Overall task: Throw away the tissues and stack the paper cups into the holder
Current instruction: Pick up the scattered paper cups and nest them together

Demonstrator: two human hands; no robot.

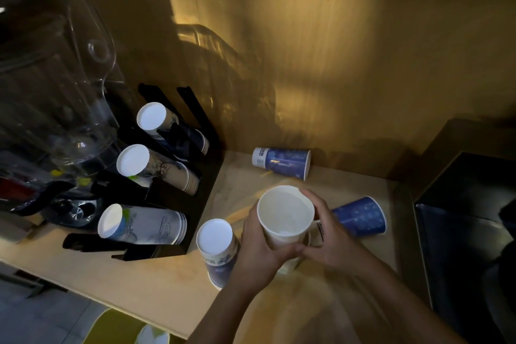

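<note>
Both hands hold one white-lined paper cup (284, 212) upright above the wooden counter (156, 285), mouth up. My left hand (258, 246) wraps its left side and my right hand (328, 234) its right side. An upside-down blue cup (217, 251) stands just left of my left hand. A blue cup (282, 162) lies on its side near the wall. Another blue cup (360, 216) lies on its side behind my right hand. The black cup holder (173, 198) at left carries three slanted stacks of cups (156, 169). No tissues are visible.
A clear blender jug (53, 78) on a dark base stands left of the holder. A dark box or appliance (463, 204) fills the right side. The wall rises close behind the counter. The counter's front edge runs diagonally at lower left.
</note>
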